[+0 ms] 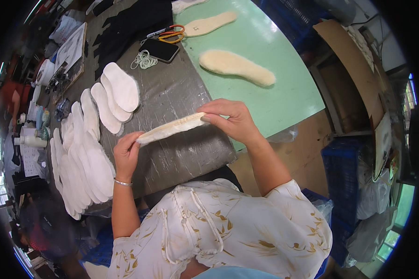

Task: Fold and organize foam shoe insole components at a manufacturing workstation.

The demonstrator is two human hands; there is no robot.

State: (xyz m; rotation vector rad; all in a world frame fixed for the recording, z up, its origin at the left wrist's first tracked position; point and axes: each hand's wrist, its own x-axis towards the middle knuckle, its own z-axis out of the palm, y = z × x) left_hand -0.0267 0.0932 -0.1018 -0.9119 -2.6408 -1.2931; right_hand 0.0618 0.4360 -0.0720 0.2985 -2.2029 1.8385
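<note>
Stretched between my two hands is a cream fleece insole (172, 129), seen nearly edge-on above the dark table. My left hand (127, 151) pinches one end, fingers closed on it. The other end is gripped between the thumb and fingers of my right hand (228, 120). Close to my left hand lie overlapping rows of white insoles (84, 162), and a few more insoles (118, 88) sit farther up the table. Beyond my right hand, a fluffy cream insole (237, 67) rests on the green board.
A green board (284, 88) covers the table's right part, bearing another insole (212, 24). Orange-handled scissors (173, 35), a phone (159, 49), pale rubber bands (144, 60) and black cloth (135, 23) lie at the far side. Blue crates (342, 172) stand at the right.
</note>
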